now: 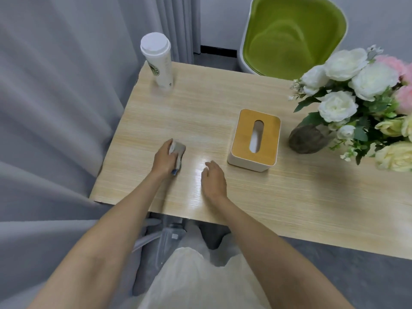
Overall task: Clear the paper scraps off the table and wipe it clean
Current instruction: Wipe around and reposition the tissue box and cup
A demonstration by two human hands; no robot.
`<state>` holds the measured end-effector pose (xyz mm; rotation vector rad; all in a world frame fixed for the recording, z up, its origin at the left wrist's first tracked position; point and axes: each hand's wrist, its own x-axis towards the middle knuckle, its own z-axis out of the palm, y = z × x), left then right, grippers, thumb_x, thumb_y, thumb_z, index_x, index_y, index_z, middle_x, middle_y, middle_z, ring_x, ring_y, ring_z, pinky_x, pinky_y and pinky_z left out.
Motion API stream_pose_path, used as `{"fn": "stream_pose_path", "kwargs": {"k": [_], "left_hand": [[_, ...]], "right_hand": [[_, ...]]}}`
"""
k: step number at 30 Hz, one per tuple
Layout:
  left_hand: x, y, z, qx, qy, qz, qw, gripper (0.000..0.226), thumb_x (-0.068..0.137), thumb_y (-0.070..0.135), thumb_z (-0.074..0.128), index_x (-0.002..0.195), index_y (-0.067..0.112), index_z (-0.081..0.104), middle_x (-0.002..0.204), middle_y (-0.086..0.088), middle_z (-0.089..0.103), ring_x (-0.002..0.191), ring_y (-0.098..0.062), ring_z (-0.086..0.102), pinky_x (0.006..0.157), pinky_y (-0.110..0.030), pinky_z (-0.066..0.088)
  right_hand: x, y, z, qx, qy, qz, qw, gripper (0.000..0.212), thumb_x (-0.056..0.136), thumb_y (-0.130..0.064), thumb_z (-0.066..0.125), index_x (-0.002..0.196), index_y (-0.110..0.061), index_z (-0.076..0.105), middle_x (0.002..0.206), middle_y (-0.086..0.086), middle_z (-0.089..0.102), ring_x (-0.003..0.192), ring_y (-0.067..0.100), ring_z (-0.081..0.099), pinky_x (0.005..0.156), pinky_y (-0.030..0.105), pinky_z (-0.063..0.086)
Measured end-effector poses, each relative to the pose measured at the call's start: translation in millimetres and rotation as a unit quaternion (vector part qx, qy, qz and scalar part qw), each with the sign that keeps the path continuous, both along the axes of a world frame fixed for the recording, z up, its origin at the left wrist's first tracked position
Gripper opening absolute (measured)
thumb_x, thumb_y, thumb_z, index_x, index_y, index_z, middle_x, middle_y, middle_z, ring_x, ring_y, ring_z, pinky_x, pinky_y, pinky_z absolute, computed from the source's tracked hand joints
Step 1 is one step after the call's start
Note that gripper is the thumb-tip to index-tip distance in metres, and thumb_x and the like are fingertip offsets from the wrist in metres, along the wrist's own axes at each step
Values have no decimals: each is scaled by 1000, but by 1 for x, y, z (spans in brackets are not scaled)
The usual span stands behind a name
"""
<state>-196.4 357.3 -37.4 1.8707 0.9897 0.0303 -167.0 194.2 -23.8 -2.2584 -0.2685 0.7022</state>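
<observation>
My left hand grips a folded grey cloth with a blue edge and holds it down on the light wooden table near the front left. My right hand rests on the tabletop just to the right of it, fingers loosely curled and holding nothing. A glossy streak runs across the wood between the two hands. No paper scraps show on the table.
A white lidded cup stands at the back left corner. A tissue box with a wooden lid sits right of my hands, and a flower bouquet in a dark vase beyond it. Behind the table: green chair, grey curtains left.
</observation>
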Motion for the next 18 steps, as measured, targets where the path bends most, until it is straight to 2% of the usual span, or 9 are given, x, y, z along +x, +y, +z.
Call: {"fn": "stream_pose_path", "kwargs": {"k": [2, 4, 6, 9, 10, 12, 14, 16, 18], "left_hand": [[-5, 4, -2, 66, 3, -11, 998, 52, 98, 9, 43, 148, 13, 29, 140, -15, 43, 125, -31, 45, 96, -34, 37], [-11, 8, -1, 93, 5, 11, 996, 56, 100, 24, 41, 151, 31, 16, 132, -3, 40, 112, -28, 50, 83, -36, 42], [-15, 8, -2, 153, -3, -18, 988, 46, 99, 45, 39, 143, 44, 24, 127, 4, 39, 104, -20, 50, 78, -34, 41], [-20, -3, -3, 230, 6, -104, 968, 41, 88, 73, 36, 110, 40, 47, 115, 8, 53, 100, -11, 54, 82, -32, 43], [-21, -9, -4, 240, -16, -143, 960, 42, 88, 73, 35, 106, 38, 50, 110, 10, 54, 100, -8, 54, 83, -29, 42], [-21, -18, -14, 232, -70, -233, 942, 38, 97, 59, 36, 116, 31, 54, 116, 10, 54, 107, -5, 50, 90, -22, 37], [-13, -6, -22, 216, -115, -316, 917, 33, 102, 41, 35, 120, 23, 57, 116, 7, 55, 104, -2, 45, 89, -15, 34], [-2, 33, -22, 215, -125, -305, 919, 30, 101, 45, 36, 105, 27, 61, 102, 9, 58, 97, -7, 47, 82, -18, 36], [10, 86, -16, 233, -56, -204, 949, 33, 98, 53, 36, 91, 27, 54, 93, 6, 52, 91, -16, 50, 78, -28, 38]], "right_hand": [[8, 11, -6, -39, -31, 60, 997, 42, 102, -17, 28, 141, -9, 40, 156, 5, 23, 143, 17, 20, 110, 34, 28], [14, 21, -10, -65, -60, 72, 994, 42, 102, -15, 27, 141, -8, 38, 158, 5, 16, 145, 17, 14, 107, 36, 31], [20, 30, -14, -84, -83, 79, 990, 43, 100, -10, 28, 142, -7, 36, 159, 5, 11, 146, 18, 11, 106, 35, 31], [25, 40, -23, -82, -101, 83, 988, 51, 95, -2, 32, 146, -10, 29, 160, 3, 2, 147, 15, 4, 112, 28, 22], [26, 42, -26, -77, -98, 77, 989, 54, 94, -1, 31, 147, -12, 26, 160, 1, 0, 147, 13, 2, 112, 25, 16], [31, 47, -27, -60, -74, 53, 994, 58, 95, -2, 28, 150, -17, 20, 160, -5, -3, 146, 9, -1, 113, 21, 6], [40, 54, -30, -48, -64, 44, 996, 58, 97, -4, 25, 152, -20, 14, 160, -9, -4, 146, 8, -2, 117, 25, 4], [48, 63, -33, -70, -108, 72, 989, 60, 96, -1, 25, 152, -18, 13, 160, -4, -4, 147, 12, -3, 120, 30, 6], [55, 76, -35, -72, -118, 74, 988, 61, 94, 1, 26, 151, -16, 14, 160, -2, -4, 147, 15, -3, 120, 31, 6]]}}
